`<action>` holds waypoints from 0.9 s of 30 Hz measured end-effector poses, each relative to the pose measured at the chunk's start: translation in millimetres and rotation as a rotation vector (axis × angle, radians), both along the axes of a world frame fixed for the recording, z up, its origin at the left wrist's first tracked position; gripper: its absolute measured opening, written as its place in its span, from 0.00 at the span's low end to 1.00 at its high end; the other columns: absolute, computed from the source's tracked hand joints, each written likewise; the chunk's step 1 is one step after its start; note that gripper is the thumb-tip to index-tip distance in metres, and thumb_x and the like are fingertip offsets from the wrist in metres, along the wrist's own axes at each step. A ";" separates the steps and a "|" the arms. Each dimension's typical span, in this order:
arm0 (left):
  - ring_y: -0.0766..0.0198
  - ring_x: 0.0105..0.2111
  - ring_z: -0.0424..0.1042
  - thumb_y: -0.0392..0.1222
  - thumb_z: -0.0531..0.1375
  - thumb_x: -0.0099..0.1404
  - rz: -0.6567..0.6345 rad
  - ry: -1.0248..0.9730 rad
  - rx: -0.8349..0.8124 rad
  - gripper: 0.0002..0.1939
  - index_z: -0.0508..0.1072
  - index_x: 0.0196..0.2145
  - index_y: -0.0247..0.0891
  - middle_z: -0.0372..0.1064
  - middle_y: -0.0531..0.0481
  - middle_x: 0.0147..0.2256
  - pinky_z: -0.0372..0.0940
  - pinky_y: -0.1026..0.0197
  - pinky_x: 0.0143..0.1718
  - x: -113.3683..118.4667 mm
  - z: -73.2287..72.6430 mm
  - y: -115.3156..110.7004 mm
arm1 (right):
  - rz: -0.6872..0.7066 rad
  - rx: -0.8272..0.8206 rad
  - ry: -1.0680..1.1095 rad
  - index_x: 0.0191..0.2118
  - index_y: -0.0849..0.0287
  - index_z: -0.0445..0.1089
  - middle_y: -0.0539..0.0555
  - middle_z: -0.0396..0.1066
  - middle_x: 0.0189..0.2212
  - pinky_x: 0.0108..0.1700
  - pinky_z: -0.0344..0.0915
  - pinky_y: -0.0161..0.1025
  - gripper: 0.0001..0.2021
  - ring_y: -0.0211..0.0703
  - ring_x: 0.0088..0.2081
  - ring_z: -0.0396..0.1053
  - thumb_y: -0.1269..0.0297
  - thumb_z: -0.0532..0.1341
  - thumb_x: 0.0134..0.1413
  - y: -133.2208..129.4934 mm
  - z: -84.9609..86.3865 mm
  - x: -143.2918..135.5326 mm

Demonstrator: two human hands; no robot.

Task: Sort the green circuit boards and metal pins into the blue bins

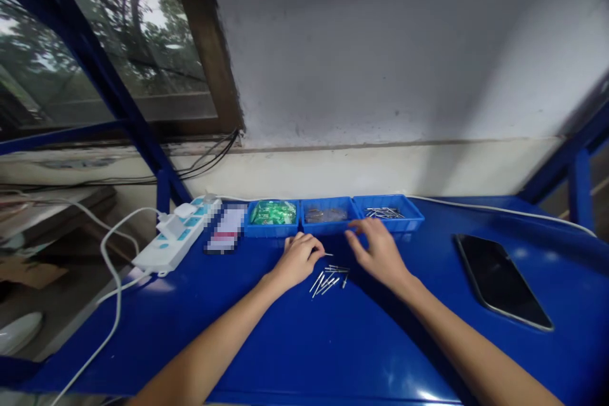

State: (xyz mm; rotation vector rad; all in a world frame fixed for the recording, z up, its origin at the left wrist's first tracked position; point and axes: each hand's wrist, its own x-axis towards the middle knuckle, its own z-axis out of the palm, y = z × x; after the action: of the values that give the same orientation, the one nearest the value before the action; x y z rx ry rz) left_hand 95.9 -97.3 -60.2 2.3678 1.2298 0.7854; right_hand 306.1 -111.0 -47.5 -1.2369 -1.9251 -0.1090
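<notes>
My left hand point(299, 258) pinches a slim silver blind rivet point(328, 255) between thumb and fingertips, its end sticking out to the right. Just below, several more rivets point(326, 282) lie in a loose pile on the blue table point(304, 342). My right hand point(378, 252) hovers to the right of the pile, thumb and fingers bent but apart, with nothing visible between them. Beyond it stands a blue bin point(404, 224) holding more metal rivets point(383, 212); the hand covers part of its front.
Left of that bin are a blue bin point(326, 227) with a clear plastic bag and another point(271, 230) with green packets. A phone-like screen point(227, 228) and a white power strip point(174, 241) with cables sit at left. A dark tablet point(504, 282) lies at right.
</notes>
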 end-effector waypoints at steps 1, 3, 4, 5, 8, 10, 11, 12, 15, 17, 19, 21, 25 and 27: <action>0.58 0.39 0.65 0.37 0.55 0.64 -0.013 -0.023 0.004 0.07 0.71 0.29 0.40 0.71 0.51 0.33 0.58 0.53 0.44 -0.4 1.0 3.9 | 0.070 -0.024 -0.049 0.41 0.57 0.66 0.55 0.68 0.31 0.40 0.62 0.43 0.08 0.46 0.36 0.64 0.62 0.54 0.58 -4.1 -0.3 -9.8; 0.60 0.37 0.67 0.37 0.54 0.64 -0.037 -0.081 0.010 0.07 0.71 0.30 0.40 0.72 0.51 0.32 0.60 0.56 0.43 -1.6 2.6 10.8 | 0.138 -0.040 -0.139 0.41 0.57 0.66 0.55 0.68 0.33 0.39 0.61 0.43 0.08 0.46 0.35 0.65 0.63 0.55 0.57 -8.5 -1.2 -23.2; 0.61 0.36 0.67 0.37 0.54 0.65 -0.043 -0.118 0.015 0.07 0.71 0.31 0.39 0.72 0.51 0.32 0.61 0.58 0.42 -2.3 2.9 13.0 | 0.140 -0.033 -0.167 0.41 0.58 0.66 0.56 0.68 0.33 0.39 0.61 0.43 0.07 0.46 0.35 0.65 0.64 0.56 0.57 -8.9 -1.7 -26.6; 0.62 0.36 0.68 0.37 0.53 0.65 -0.042 -0.157 0.019 0.07 0.71 0.32 0.39 0.72 0.51 0.32 0.62 0.59 0.41 -2.9 2.7 14.1 | 0.134 -0.023 -0.185 0.40 0.58 0.66 0.56 0.68 0.33 0.39 0.61 0.42 0.06 0.45 0.35 0.65 0.65 0.55 0.57 -8.7 -2.2 -28.2; 0.63 0.33 0.70 0.38 0.51 0.66 -0.012 -0.264 0.019 0.08 0.69 0.35 0.38 0.71 0.51 0.30 0.63 0.61 0.38 -4.8 -0.8 10.0 | 0.136 -0.010 -0.217 0.38 0.58 0.67 0.55 0.68 0.32 0.39 0.60 0.40 0.05 0.44 0.35 0.64 0.68 0.54 0.59 -8.7 -2.4 -28.0; 0.64 0.30 0.70 0.38 0.51 0.66 0.009 -0.313 0.010 0.07 0.68 0.36 0.38 0.69 0.52 0.27 0.63 0.62 0.36 -5.5 -3.7 3.8 | 0.163 -0.009 -0.231 0.37 0.58 0.67 0.55 0.68 0.32 0.38 0.60 0.40 0.06 0.43 0.34 0.63 0.67 0.53 0.59 -11.0 -2.1 -28.4; 0.65 0.29 0.71 0.38 0.51 0.66 0.014 -0.330 0.004 0.06 0.68 0.37 0.38 0.69 0.53 0.27 0.64 0.63 0.35 -5.6 -4.7 0.8 | 0.174 -0.008 -0.239 0.37 0.58 0.67 0.55 0.68 0.31 0.38 0.60 0.39 0.06 0.43 0.34 0.63 0.67 0.53 0.60 -12.6 -2.2 -29.4; 0.65 0.28 0.71 0.38 0.51 0.66 0.015 -0.343 -0.002 0.06 0.67 0.37 0.38 0.68 0.54 0.26 0.64 0.63 0.34 -5.5 -5.2 -1.7 | 0.179 -0.003 -0.250 0.37 0.58 0.67 0.54 0.67 0.31 0.37 0.60 0.39 0.07 0.42 0.33 0.63 0.67 0.52 0.60 -14.2 -2.5 -30.8; 0.67 0.27 0.71 0.38 0.52 0.66 -0.003 -0.358 -0.019 0.05 0.67 0.37 0.38 0.69 0.55 0.25 0.64 0.65 0.33 -4.8 -4.3 -5.7 | 0.167 0.024 -0.292 0.36 0.58 0.67 0.54 0.67 0.30 0.37 0.59 0.38 0.07 0.42 0.33 0.62 0.67 0.52 0.61 -17.4 -5.2 -35.4; 0.67 0.26 0.70 0.38 0.51 0.66 -0.012 -0.362 -0.022 0.06 0.67 0.38 0.38 0.69 0.55 0.24 0.64 0.65 0.32 -4.7 -2.3 -6.4 | 0.160 0.040 -0.309 0.35 0.58 0.66 0.54 0.66 0.29 0.37 0.58 0.38 0.07 0.43 0.33 0.63 0.67 0.52 0.61 -17.8 -7.0 -36.8; 0.67 0.25 0.70 0.39 0.51 0.67 -0.022 -0.360 -0.019 0.07 0.67 0.39 0.38 0.69 0.55 0.23 0.64 0.64 0.32 -5.1 0.2 -7.2 | 0.156 0.038 -0.297 0.35 0.58 0.66 0.54 0.66 0.29 0.37 0.59 0.38 0.07 0.43 0.33 0.63 0.67 0.52 0.61 -17.5 -7.7 -36.1; 0.66 0.27 0.71 0.40 0.53 0.66 -0.032 -0.353 -0.004 0.07 0.68 0.38 0.38 0.71 0.53 0.25 0.64 0.64 0.33 -5.8 2.4 -8.8 | 0.149 0.020 -0.256 0.35 0.58 0.66 0.54 0.66 0.29 0.37 0.59 0.38 0.08 0.42 0.33 0.64 0.67 0.51 0.62 -17.4 -7.5 -34.3; 0.63 0.32 0.70 0.41 0.55 0.64 -0.026 -0.322 0.045 0.07 0.71 0.32 0.38 0.71 0.50 0.29 0.63 0.62 0.36 -6.7 6.9 -12.7 | 0.153 -0.012 -0.190 0.36 0.58 0.66 0.54 0.66 0.30 0.37 0.60 0.38 0.09 0.43 0.33 0.64 0.65 0.50 0.62 -19.8 -7.0 -33.3; 0.63 0.31 0.69 0.42 0.54 0.65 -0.028 -0.299 0.049 0.10 0.71 0.30 0.38 0.70 0.51 0.26 0.62 0.62 0.35 -6.7 10.0 -13.9 | 0.167 -0.008 -0.195 0.38 0.58 0.66 0.55 0.67 0.31 0.37 0.60 0.38 0.08 0.43 0.34 0.64 0.65 0.51 0.62 -22.0 -6.2 -34.7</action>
State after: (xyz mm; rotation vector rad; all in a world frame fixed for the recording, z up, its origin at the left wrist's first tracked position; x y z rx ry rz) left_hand 89.2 -111.1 -50.2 2.1976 1.0616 1.1236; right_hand 271.5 -133.0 -53.7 -1.0989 -2.1909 -0.1395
